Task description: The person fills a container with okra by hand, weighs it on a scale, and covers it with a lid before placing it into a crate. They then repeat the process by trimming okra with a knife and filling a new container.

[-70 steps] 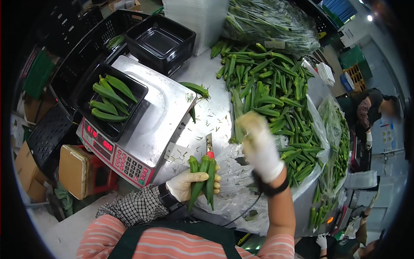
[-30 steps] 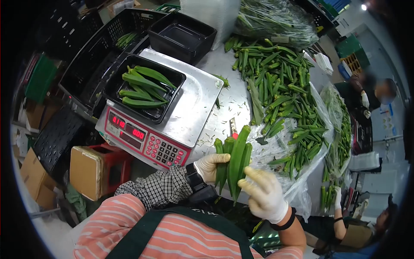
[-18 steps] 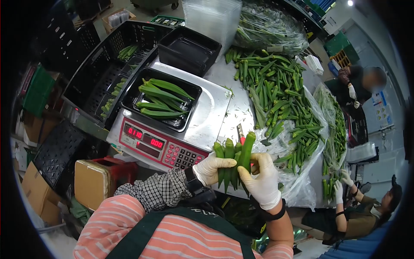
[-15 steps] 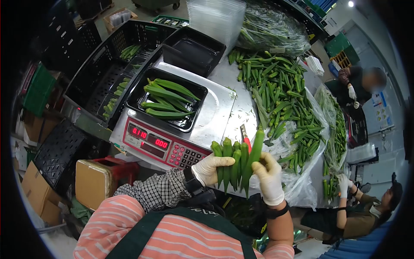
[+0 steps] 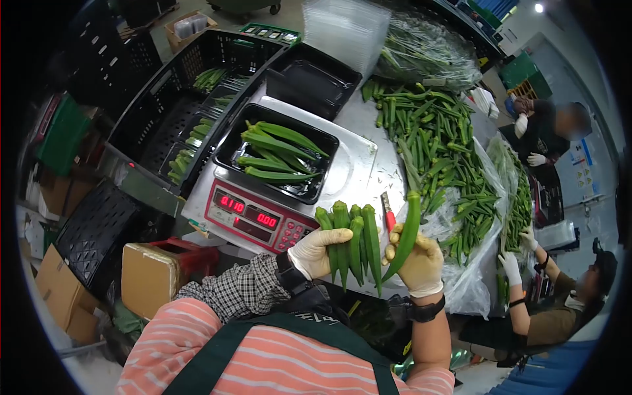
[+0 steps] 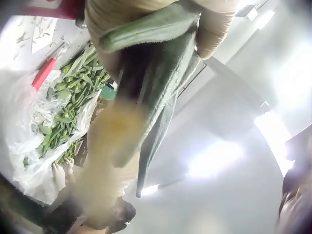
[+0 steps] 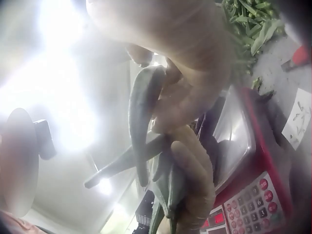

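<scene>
My gloved left hand [image 5: 315, 253] grips a bunch of several green okra pods [image 5: 355, 240], stem ends up and tips pointing down. To its right, my gloved right hand [image 5: 421, 263] holds a single longer okra pod [image 5: 411, 220], slightly curved and apart from the bunch at its top. The right wrist view shows that pod [image 7: 142, 107] at the right fingers, its tip close to the bunch. Just beyond my hands lies a red-handled knife [image 5: 390, 217]. On the scale [image 5: 362, 148], a black tray [image 5: 330, 172] holds more okra pods [image 5: 280, 151].
A large okra heap [image 5: 428, 138] covers the table's right side, with plastic sheeting [image 5: 471, 283] around it. Stacked black trays [image 5: 313, 76] and clear lids [image 5: 345, 33] stand behind the scale. At left is a black crate [image 5: 141, 118]. Other people work at the right.
My right hand came from the okra heap to the bunch, then moved right with one pod. The left hand's bunch has spread and shows more pods. The head view has shifted.
</scene>
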### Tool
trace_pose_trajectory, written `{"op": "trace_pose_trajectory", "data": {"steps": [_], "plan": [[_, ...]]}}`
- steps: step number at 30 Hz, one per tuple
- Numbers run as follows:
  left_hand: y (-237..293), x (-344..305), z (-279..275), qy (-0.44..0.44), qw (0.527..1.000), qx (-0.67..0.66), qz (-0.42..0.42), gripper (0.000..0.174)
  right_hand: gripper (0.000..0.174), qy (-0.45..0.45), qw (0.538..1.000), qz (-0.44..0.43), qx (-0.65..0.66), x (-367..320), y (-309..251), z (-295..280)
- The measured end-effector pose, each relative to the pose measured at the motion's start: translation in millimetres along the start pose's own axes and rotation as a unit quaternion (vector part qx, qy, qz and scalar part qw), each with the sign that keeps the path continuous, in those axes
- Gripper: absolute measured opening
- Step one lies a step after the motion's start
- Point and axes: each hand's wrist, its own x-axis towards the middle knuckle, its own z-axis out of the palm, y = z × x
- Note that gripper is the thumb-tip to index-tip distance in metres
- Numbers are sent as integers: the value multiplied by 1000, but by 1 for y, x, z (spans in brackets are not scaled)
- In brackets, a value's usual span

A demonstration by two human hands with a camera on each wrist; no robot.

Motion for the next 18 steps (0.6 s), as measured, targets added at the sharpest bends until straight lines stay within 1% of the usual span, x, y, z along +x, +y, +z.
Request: {"op": "trace_pose_trajectory", "data": {"steps": [2, 3, 4, 5, 6, 8, 10, 11, 12, 13, 14, 15, 16, 17, 18], "plan": [[4, -4, 2, 5, 1000, 8, 11, 54, 42, -2, 1000, 0, -5, 3, 0, 13], [7, -6, 6, 10, 999, 21, 35, 50, 40, 9, 996, -6, -92, 4, 0, 16], [8, -11, 15, 40, 997, 8, 60, 35, 39, 16, 984, -12, -178, 8, 2, 21], [11, -13, 19, 33, 997, 13, 75, 35, 36, 38, 974, 7, -225, 12, 4, 26], [15, -17, 23, 25, 996, 16, 88, 35, 33, 54, 958, 10, -283, 18, 9, 38], [27, -26, 34, 22, 993, 26, 111, 34, 28, 36, 927, 12, -374, 33, 9, 60], [44, -30, 43, 87, 980, 24, 180, 32, 24, 27, 877, 0, -481, 54, 2, 89], [54, -28, 40, 103, 974, 16, 201, 31, 22, 3, 836, -39, -547, 68, 0, 100], [65, -28, 44, 104, 966, 26, 235, 31, 25, -31, 828, -49, -558, 88, 0, 103], [77, -26, 46, 106, 961, 23, 256, 31, 26, -81, 811, -70, -576, 109, -3, 109], [88, -24, 47, 107, 955, 21, 276, 30, 27, -108, 789, -87, -598, 131, -3, 113], [98, -22, 45, 107, 947, 22, 301, 29, 27, -97, 787, -94, -602, 147, 0, 118], [107, -21, 43, 107, 938, 24, 327, 28, 27, -104, 798, -73, -589, 162, 1, 121], [116, -26, 42, 107, 942, 23, 316, 25, 27, -90, 791, -69, -601, 171, 1, 124], [121, -32, 44, 120, 940, 28, 318, 27, 27, -78, 783, -66, -614, 178, 1, 126]]}}
